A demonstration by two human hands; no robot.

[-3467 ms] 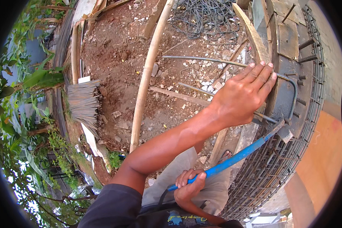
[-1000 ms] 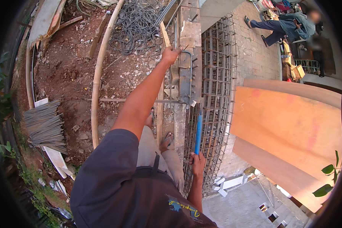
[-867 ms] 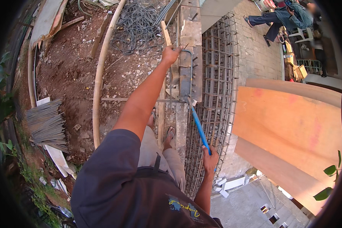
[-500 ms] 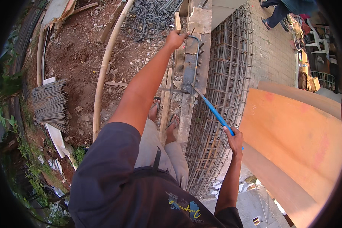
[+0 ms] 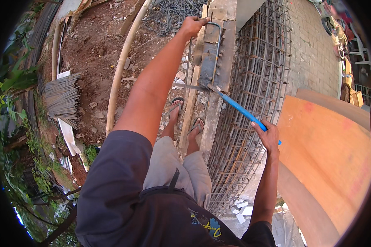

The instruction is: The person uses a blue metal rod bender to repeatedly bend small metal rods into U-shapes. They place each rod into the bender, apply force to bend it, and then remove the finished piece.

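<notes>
My left hand [image 5: 193,26] is closed on the far end of a thin steel rod [image 5: 217,53], bent into a long hooked shape. The rod lies along a timber beam with a dark metal plate [image 5: 207,61] and several short pegs. Its near end reaches the head of a blue-handled bending bar [image 5: 244,111]. My right hand [image 5: 268,136] is wrapped round this bar near its lower right end. How the bar's head grips the rod is too small to make out.
Right of the beam stands a long rebar cage [image 5: 251,78], with an orange-brown board [image 5: 325,152] beyond it. At the left lies a bundle of cut rods [image 5: 62,99] near a bamboo pole [image 5: 121,66]. A heap of bent steel pieces [image 5: 171,16] sits at the back.
My right hand has swung the blue bar outward to the right and farther from me, about its head. My left hand keeps hold of the rod. The whole view has shifted slightly.
</notes>
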